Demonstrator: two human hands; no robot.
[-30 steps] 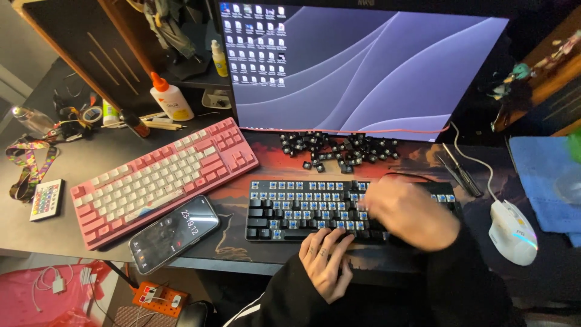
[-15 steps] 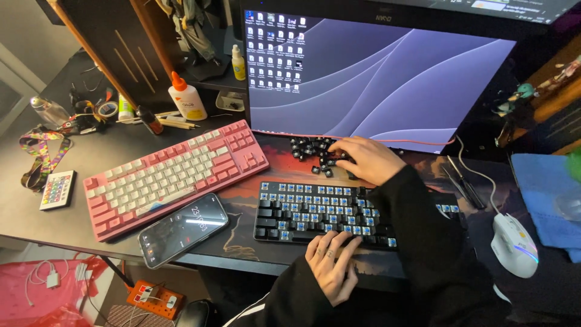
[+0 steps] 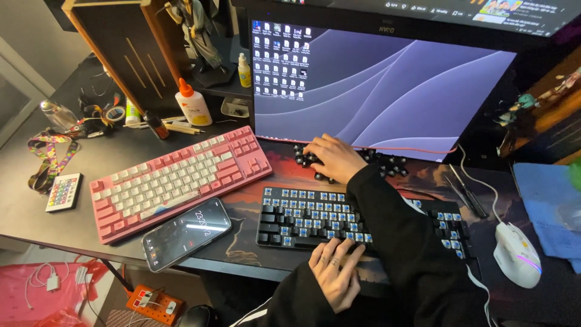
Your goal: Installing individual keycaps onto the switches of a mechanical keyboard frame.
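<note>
Right hand [image 3: 334, 158] reached forward, fingers curled down; left hand [image 3: 334, 272] flat, fingers spread

A pink keyboard [image 3: 175, 179] and phone [image 3: 186, 234] are lying toward the desk's [image 3: 91, 151] left edge, a white mouse [image 3: 516, 254] sitting at its right.

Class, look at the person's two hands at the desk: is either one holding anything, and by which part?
Neither clearly holds anything. The left hand rests on the black keyboard's front edge; the right hand lies on the loose keycaps, any pinch hidden.
</note>
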